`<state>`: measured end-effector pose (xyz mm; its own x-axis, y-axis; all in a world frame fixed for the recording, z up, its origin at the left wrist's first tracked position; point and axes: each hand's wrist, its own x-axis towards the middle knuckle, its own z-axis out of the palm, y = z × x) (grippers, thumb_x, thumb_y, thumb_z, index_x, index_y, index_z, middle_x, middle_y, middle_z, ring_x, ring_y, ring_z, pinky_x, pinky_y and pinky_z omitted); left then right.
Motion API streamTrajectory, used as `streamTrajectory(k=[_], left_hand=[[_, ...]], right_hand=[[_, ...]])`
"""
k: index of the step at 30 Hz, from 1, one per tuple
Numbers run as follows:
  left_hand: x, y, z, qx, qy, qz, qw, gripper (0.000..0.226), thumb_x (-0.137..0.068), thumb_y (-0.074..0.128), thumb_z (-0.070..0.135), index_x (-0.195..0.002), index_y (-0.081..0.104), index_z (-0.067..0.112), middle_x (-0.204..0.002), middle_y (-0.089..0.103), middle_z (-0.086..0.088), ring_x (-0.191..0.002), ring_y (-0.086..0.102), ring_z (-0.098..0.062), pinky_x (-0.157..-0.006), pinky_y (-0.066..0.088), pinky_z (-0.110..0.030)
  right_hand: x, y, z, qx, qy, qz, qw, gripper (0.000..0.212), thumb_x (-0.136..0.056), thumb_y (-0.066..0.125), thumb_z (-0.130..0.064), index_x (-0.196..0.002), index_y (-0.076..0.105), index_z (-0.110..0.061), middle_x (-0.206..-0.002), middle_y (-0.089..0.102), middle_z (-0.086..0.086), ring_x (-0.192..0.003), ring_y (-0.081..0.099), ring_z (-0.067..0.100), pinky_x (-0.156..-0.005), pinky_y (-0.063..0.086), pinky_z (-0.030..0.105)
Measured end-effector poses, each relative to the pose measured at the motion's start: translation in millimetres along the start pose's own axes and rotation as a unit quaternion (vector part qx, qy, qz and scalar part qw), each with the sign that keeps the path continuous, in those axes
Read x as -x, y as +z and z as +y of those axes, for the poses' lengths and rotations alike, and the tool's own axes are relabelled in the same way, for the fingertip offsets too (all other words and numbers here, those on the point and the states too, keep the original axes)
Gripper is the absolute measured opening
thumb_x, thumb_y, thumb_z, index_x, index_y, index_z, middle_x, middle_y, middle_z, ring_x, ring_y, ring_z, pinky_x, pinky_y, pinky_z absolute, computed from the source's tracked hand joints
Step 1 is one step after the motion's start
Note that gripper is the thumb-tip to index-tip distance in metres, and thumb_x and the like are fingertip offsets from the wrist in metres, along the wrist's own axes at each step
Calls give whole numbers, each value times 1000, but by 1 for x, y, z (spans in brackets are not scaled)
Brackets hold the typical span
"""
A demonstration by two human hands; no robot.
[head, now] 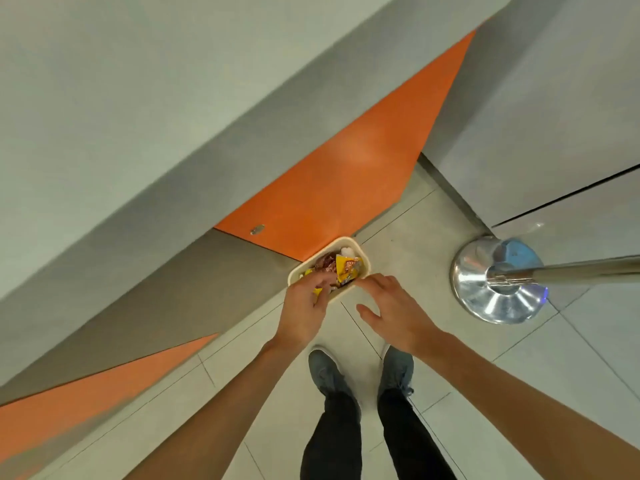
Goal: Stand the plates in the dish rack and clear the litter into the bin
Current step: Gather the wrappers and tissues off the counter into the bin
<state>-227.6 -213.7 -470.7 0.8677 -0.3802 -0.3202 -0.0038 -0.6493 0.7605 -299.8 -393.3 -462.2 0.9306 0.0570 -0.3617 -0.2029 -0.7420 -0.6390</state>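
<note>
A small cream bin (346,242) stands on the floor against the orange and grey counter front. It holds litter: a yellow wrapper (347,268), a brown wrapper and a white scrap. My left hand (304,308) hovers over the bin's near left rim, fingers spread and empty, with a bit of yellow wrapper showing just below the fingertips. My right hand (394,311) hangs open above the floor at the bin's near right corner, its fingertips close to the rim. No plates or dish rack are in view.
The grey counter top (138,116) overhangs on the left. A chrome post with a domed base (498,282) stands on the tiled floor to the right. My two shoes (360,372) are just behind the bin. A grey wall panel fills the upper right.
</note>
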Motion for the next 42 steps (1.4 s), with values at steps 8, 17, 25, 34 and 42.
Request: streamTrajectory(k=[8, 17, 25, 34, 42], left_hand=[[91, -59, 103, 19, -16, 38, 999, 23, -94, 59, 7, -110, 72, 17, -105, 71, 7, -92, 63, -6, -76, 47, -10], [164, -140, 178, 59, -18, 148, 987, 28, -93, 56, 2, -110, 71, 19, -100, 70, 11, -93, 59, 11, -73, 41, -3], [203, -230, 167, 136, -37, 276, 951, 24, -93, 60, 6, -110, 71, 20, -93, 73, 12, -90, 63, 5, -75, 42, -4], [211, -345, 98, 153, -57, 313, 936, 29, -91, 58, 2, -103, 72, 24, -87, 72, 15, -86, 63, 1, -73, 47, -9], [196, -473, 5, -11, -44, 330, 943, 33, -87, 63, 7, -112, 66, 28, -121, 56, 16, -87, 58, 1, -73, 46, -14]], right_hand=[[74, -81, -80, -6, 13, -44, 999, 37, -96, 55, -28, -131, 53, -15, -135, 50, 4, -122, 42, 24, -96, 44, 43], [91, -139, -191, 13, -139, -48, 989, 15, -91, 60, -21, -103, 67, -17, -109, 61, 0, -105, 51, 19, -86, 44, 35], [56, -164, -295, 18, -246, -58, 967, 12, -96, 52, -34, -95, 63, -30, -96, 60, -12, -95, 52, 9, -81, 40, 26], [0, -127, -402, 3, -252, -45, 967, 11, -97, 53, -33, -103, 61, -32, -105, 59, -17, -99, 53, -2, -83, 42, 16], [-73, -60, -487, 11, -173, -44, 984, 47, -95, 58, -25, -139, 44, -21, -133, 45, -4, -120, 48, 14, -104, 42, 31]])
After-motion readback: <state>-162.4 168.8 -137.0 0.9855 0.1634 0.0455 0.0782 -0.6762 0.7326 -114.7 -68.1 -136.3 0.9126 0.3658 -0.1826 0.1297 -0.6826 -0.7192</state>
